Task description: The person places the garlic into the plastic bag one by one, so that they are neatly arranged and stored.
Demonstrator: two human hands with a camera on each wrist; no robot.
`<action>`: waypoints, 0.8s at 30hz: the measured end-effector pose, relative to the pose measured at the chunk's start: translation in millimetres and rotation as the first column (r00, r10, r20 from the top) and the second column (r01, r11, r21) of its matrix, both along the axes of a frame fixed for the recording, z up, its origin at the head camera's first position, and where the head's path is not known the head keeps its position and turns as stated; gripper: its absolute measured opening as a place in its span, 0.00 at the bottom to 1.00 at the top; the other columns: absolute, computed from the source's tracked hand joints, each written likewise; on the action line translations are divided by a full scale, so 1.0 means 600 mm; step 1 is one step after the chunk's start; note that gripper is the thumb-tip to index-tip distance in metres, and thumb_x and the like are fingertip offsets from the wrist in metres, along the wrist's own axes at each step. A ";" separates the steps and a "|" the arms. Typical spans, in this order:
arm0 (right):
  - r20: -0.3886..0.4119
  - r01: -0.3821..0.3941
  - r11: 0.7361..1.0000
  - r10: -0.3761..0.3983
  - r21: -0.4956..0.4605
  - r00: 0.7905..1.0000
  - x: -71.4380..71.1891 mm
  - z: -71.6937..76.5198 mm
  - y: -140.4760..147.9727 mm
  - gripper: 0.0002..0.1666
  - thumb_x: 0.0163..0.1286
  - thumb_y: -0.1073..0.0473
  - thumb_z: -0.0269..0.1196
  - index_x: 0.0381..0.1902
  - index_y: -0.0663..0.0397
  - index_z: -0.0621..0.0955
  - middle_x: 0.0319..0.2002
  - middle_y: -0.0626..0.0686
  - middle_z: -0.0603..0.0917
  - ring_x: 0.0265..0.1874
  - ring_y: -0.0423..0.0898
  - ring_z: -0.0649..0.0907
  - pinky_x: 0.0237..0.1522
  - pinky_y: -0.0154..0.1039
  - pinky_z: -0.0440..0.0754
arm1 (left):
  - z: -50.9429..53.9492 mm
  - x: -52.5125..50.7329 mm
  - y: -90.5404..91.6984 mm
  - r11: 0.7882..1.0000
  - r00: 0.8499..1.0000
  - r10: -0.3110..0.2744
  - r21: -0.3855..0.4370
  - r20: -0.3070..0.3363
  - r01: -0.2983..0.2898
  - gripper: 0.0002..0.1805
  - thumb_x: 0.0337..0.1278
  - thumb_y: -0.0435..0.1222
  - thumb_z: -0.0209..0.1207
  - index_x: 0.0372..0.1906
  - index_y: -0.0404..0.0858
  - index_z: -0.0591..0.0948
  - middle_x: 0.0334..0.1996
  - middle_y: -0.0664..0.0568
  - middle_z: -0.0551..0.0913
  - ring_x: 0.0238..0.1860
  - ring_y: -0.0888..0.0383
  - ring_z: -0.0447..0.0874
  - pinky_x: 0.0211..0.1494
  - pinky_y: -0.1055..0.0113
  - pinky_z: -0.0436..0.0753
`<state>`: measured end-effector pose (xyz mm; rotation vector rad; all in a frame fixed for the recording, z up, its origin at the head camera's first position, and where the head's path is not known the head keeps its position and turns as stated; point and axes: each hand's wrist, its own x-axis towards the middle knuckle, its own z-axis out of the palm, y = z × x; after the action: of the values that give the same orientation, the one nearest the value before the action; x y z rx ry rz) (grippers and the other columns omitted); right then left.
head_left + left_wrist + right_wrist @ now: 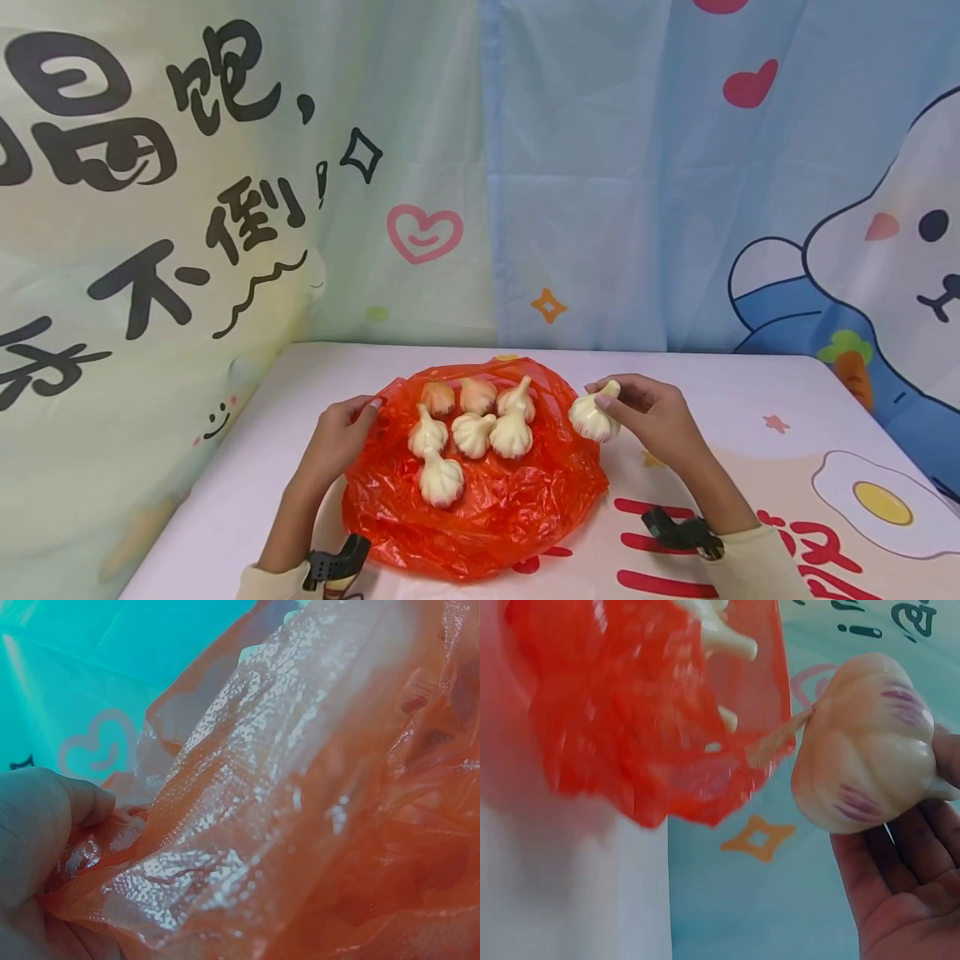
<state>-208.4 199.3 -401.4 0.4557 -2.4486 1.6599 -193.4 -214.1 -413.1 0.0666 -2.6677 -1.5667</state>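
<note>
A red plastic bag (517, 517) lies spread open on the table, with several garlic bulbs (441, 482) on it; two at the back look orange through the film. My left hand (341, 442) pinches the bag's left edge between thumb and fingers, and in the left wrist view the crinkled film (202, 877) runs out from that grip. Just beyond the bag's right edge, my right hand (656, 417) holds one garlic bulb (595, 417) by its stem, off the table. Purple streaks mark that bulb (862, 750) in the right wrist view.
The table (735, 400) has a printed cover with a fried egg picture (885, 504) and red lettering at the right. Behind it hangs a printed curtain (570, 167) with hearts, large characters and a white cartoon animal. Each wrist wears a dark strapped device.
</note>
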 end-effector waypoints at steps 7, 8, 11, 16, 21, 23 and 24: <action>0.035 -0.057 0.998 0.057 -0.006 0.998 0.000 -0.006 -0.045 0.17 0.67 0.55 0.66 0.49 0.59 0.82 0.45 0.55 0.84 0.43 0.50 0.83 0.43 0.36 0.83 | -0.001 0.000 0.002 1.000 1.000 -0.003 -0.003 -0.002 0.003 0.19 0.73 0.44 0.49 0.55 0.37 0.81 0.43 0.46 0.84 0.37 0.52 0.84 0.43 0.60 0.85; 0.042 -0.075 0.997 0.075 -0.008 0.996 0.001 -0.007 -0.053 0.16 0.67 0.55 0.65 0.49 0.59 0.82 0.44 0.55 0.84 0.43 0.51 0.83 0.43 0.37 0.83 | -0.002 0.001 0.002 1.000 1.000 -0.002 -0.004 0.000 0.002 0.19 0.73 0.44 0.49 0.54 0.37 0.81 0.43 0.46 0.84 0.37 0.52 0.84 0.43 0.60 0.85; 0.055 -0.130 0.991 0.131 -0.009 0.990 0.003 -0.010 -0.078 0.15 0.67 0.56 0.65 0.48 0.58 0.82 0.43 0.54 0.85 0.43 0.50 0.83 0.44 0.37 0.83 | -0.003 0.001 0.001 1.000 1.000 0.000 0.000 0.003 0.000 0.18 0.73 0.44 0.49 0.53 0.37 0.82 0.42 0.47 0.84 0.36 0.52 0.84 0.42 0.60 0.85; 0.028 -0.224 0.974 0.225 -0.028 0.974 0.001 -0.012 -0.109 0.14 0.67 0.58 0.65 0.47 0.60 0.83 0.42 0.53 0.85 0.41 0.48 0.84 0.44 0.36 0.83 | -0.002 0.004 0.000 1.000 1.000 -0.003 0.015 -0.004 0.003 0.18 0.73 0.43 0.49 0.51 0.37 0.82 0.40 0.47 0.85 0.35 0.52 0.84 0.40 0.61 0.85; 0.002 -0.290 0.956 0.290 -0.042 0.957 -0.005 -0.013 -0.128 0.14 0.67 0.59 0.65 0.47 0.63 0.83 0.41 0.53 0.85 0.38 0.47 0.84 0.42 0.36 0.84 | 0.001 0.003 0.000 1.000 1.000 -0.007 0.015 -0.014 0.008 0.18 0.73 0.44 0.48 0.51 0.37 0.83 0.39 0.47 0.85 0.34 0.52 0.84 0.40 0.61 0.85; -0.001 -0.326 0.944 0.327 -0.057 0.945 -0.008 -0.013 -0.135 0.13 0.67 0.61 0.66 0.47 0.63 0.83 0.42 0.53 0.85 0.40 0.47 0.84 0.44 0.38 0.83 | 0.001 0.003 0.000 1.000 1.000 -0.009 0.014 -0.017 0.009 0.18 0.73 0.44 0.49 0.51 0.37 0.82 0.40 0.47 0.85 0.35 0.52 0.84 0.40 0.61 0.85; 0.003 -0.350 0.935 0.351 -0.066 0.937 -0.009 -0.014 -0.138 0.13 0.66 0.61 0.66 0.47 0.62 0.83 0.42 0.53 0.85 0.41 0.47 0.84 0.45 0.38 0.83 | 0.002 0.003 0.000 1.000 1.000 -0.010 0.013 -0.017 0.010 0.18 0.73 0.44 0.49 0.51 0.37 0.83 0.40 0.47 0.85 0.35 0.52 0.84 0.40 0.61 0.85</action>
<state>-214.0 116.4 -409.7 0.9207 -2.4226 1.8681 -191.7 -214.2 -412.0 0.0404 -2.6496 -1.5809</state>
